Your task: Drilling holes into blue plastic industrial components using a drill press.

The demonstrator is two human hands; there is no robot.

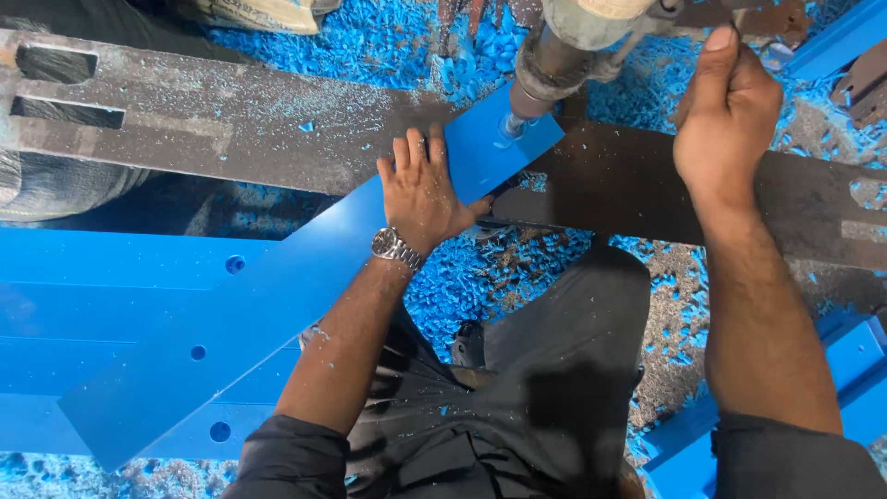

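A long blue plastic strip (277,296) lies slanted across the dark metal machine table (231,120), its far end under the drill head (554,55). The drill bit (511,125) touches that end. My left hand (425,189), with a wristwatch, presses flat on the strip just beside the bit, fingers spread. My right hand (725,115) is closed around a lever of the drill press at the upper right, thumb pointing up.
More blue strips with drilled holes (92,314) are stacked at the left. Blue shavings (480,277) cover the floor and table edges. Other blue pieces (850,370) lie at the lower right. My legs in dark trousers (554,388) are below.
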